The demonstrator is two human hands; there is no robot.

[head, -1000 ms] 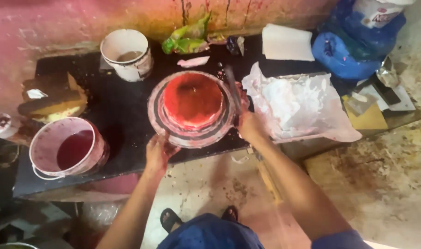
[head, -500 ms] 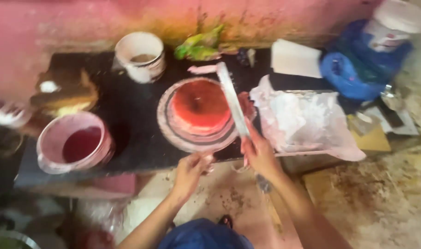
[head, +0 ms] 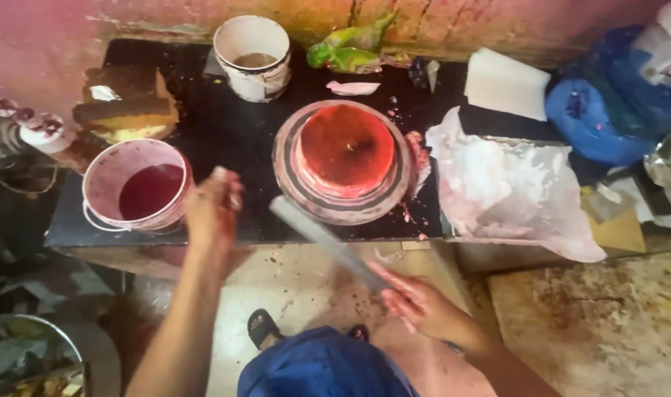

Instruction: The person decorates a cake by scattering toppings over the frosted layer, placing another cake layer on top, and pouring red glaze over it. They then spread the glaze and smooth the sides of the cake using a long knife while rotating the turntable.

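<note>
A round cake with red glaze (head: 346, 147) sits on a striped turntable (head: 291, 176) in the middle of a black tabletop (head: 225, 132). My right hand (head: 416, 301) grips a long flat metal spatula (head: 324, 239) whose blade points up-left toward the table's front edge. My left hand (head: 214, 209) hovers with loosely curled fingers beside a bucket of dark red glaze (head: 137, 187), holding nothing visible. Both hands are off the cake.
A white bucket of brownish liquid (head: 253, 55) stands at the back. Sliced cake layers (head: 126, 110) lie back left. Crumpled white paper (head: 508, 184), a white board (head: 508, 82) and blue plastic bags (head: 607, 110) fill the right. Green piping bags (head: 346, 51) lie by the wall.
My right hand drew the spatula away from the cake's right side toward my body. My left hand moved left from the turntable to the red glaze bucket.
</note>
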